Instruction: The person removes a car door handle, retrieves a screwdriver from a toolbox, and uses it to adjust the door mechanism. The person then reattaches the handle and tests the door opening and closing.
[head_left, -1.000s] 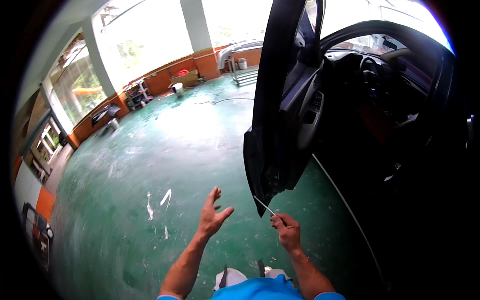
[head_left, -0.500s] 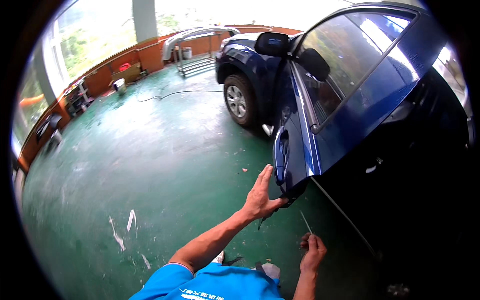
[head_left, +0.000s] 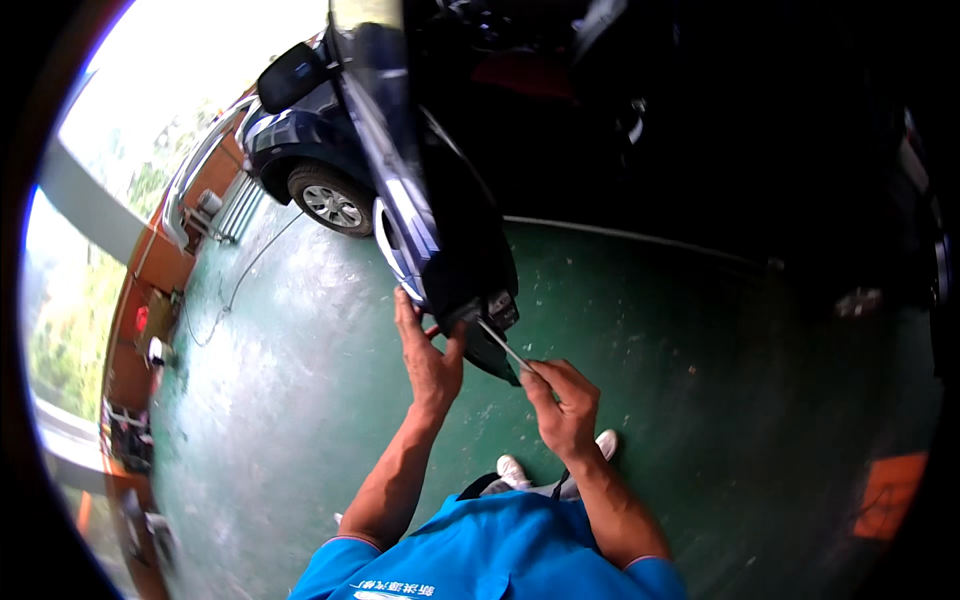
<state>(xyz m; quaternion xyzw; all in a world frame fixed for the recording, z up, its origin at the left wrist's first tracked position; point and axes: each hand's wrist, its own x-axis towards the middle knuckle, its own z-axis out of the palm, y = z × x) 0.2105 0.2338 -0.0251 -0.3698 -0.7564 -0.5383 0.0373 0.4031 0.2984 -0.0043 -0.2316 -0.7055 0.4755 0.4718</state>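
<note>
A dark blue car door (head_left: 400, 190) stands open in front of me, its edge toward me. My left hand (head_left: 430, 368) holds the door's rear edge just below the door handle (head_left: 392, 240), fingers on the outer side and thumb on the edge. My right hand (head_left: 565, 405) is closed on a thin metal rod (head_left: 505, 345). The rod slants up to the left, its tip at the door's edge beside the latch (head_left: 500, 308). Whatever end of the rod lies in the fist is hidden.
Beyond the door are the car's front wheel (head_left: 332, 207) and side mirror (head_left: 291, 78). The car's interior is very dark. A hose (head_left: 232, 305) lies on the green floor (head_left: 270, 420). An orange panel (head_left: 890, 495) shows at the far right.
The door has swung wider, and my view has turned right. My right hand has brought the rod up to the door's edge. My left hand has stayed on the door.
</note>
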